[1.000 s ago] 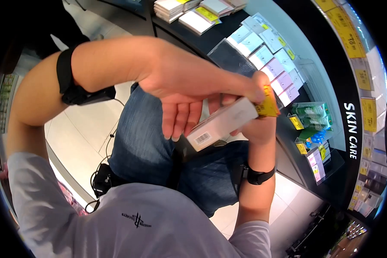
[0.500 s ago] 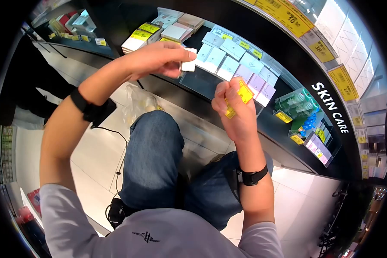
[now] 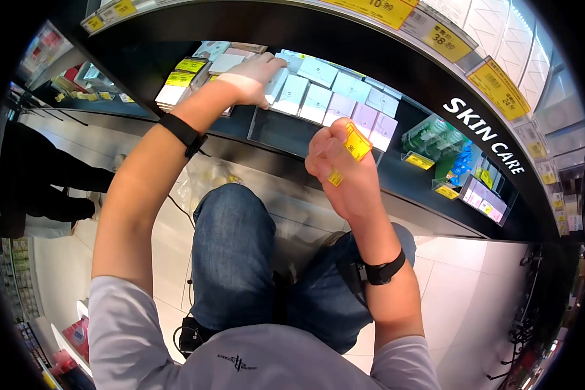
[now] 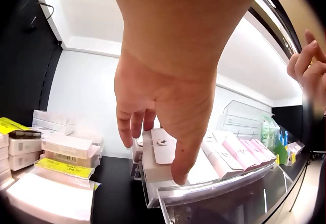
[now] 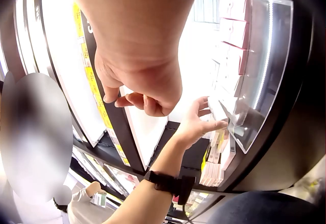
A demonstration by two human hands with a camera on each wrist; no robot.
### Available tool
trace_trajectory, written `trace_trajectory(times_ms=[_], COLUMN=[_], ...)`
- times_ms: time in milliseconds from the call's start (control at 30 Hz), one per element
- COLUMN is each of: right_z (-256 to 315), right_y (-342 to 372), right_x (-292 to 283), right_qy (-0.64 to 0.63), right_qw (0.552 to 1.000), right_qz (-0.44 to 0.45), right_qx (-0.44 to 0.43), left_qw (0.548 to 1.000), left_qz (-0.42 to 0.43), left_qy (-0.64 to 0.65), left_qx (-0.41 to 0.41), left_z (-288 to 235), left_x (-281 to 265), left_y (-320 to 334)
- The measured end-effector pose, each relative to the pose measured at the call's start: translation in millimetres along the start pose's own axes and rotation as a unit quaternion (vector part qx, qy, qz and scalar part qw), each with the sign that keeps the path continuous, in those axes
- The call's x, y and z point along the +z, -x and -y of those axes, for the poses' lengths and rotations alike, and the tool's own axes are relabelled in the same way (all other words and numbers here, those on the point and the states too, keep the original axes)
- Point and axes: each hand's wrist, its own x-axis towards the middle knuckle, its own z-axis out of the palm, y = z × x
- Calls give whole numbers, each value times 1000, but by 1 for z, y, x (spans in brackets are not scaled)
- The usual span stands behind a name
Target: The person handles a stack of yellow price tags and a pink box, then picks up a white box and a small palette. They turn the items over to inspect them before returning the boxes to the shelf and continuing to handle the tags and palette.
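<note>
At the shelf display, my left hand (image 3: 253,77) (image 4: 168,86) holds a small white box (image 4: 164,150) with a round clasp, thumb on its near side and fingers on the far side. The box stands at the end of a row in a clear acrylic tray (image 4: 224,183); whether it touches the tray floor is hidden. In the right wrist view the same hand (image 5: 191,127) reaches into the tray's end. My right hand (image 3: 351,188) is raised in front of the shelf, fingers curled around yellow price tags (image 3: 357,142). The right wrist view shows its fingers bent, tags hidden.
Stacked flat boxes (image 4: 48,193) with yellow labels lie left of the tray. Pink and white boxes (image 3: 364,120) fill the tray to the right, followed by green packages (image 3: 435,138). A dark ledge (image 3: 273,32) with price labels runs above. Another person's dark clothing (image 3: 52,175) shows at left.
The left hand has carried the white box away from the right hand and forward into the tray. The right hand keeps the yellow tags, now held apart from the left. The head view has shifted.
</note>
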Motion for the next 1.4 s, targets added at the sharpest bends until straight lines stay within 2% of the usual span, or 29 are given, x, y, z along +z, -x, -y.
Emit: trace_trajectory(times_ms=[133,367,433,467,533,567,600,633,667,700,733,767,800,867,900,967,1000,1067,1133,1200,1300,1400], right_z=[7,9,10,10,9,7,6,3,3,2,0,-2,-4,-8,-11,-13,-13,-10,-10,-7,-4,-1], right_y=[1,1,1,1,-1,-2,-2,-3,-3,-2,-2,-1,1,4,6,10,12,18,22,25,31,37], right_x=[-3,-7,-9,-11,-10,-6,-4,-10,-8,-4,0,2,7,18,20,22,25,30,32,28,25,24], right_qy=[-8,6,12,-36,-83,-65,-47,-22,-22,-3,16,15,15,82,83,155,155,140,119,180,162,166], right_qw=[1000,999,999,999,996,996,995,994,994,992,990,991,991,985,985,977,977,984,987,977,981,980], right_qz=[-18,-6,1,19,35,12,-12,-4,-4,-26,-45,-26,-23,-29,-28,-9,-7,24,16,17,5,-17], right_qx=[-14,-39,-42,-30,-18,-51,-84,-107,-108,-122,-133,-131,-128,-152,-148,-147,-146,-111,-105,-110,-110,-111], left_qw=[998,999,999,999,989,989,987,958,928,864,813,774,760,735,733,667,667,662,658,653,660,641], left_qz=[55,34,28,27,-130,-130,-86,-40,32,101,135,143,125,40,37,10,8,-50,-61,-70,-79,-82], left_qy=[-2,9,29,29,-56,-54,96,244,353,478,560,614,637,676,678,742,743,744,746,749,742,758], left_qx=[-11,7,-28,-28,-51,-49,-99,-146,-113,-119,-80,-62,-19,-40,-43,-59,-60,-77,-82,-87,-90,-88], left_z=[2,-3,-3,-4,-10,-24,-47,-67,-80,-96,-108,-117,-129,-150,-153,-156,-156,-154,-152,-151,-153,-156], left_x=[-1,4,6,7,11,3,-16,-32,-41,-46,-47,-43,-40,-31,-30,-29,-28,-26,-30,-32,-34,-34], left_y=[-9,-7,-6,-3,9,19,34,51,67,84,100,114,125,138,141,146,149,156,163,168,173,175])
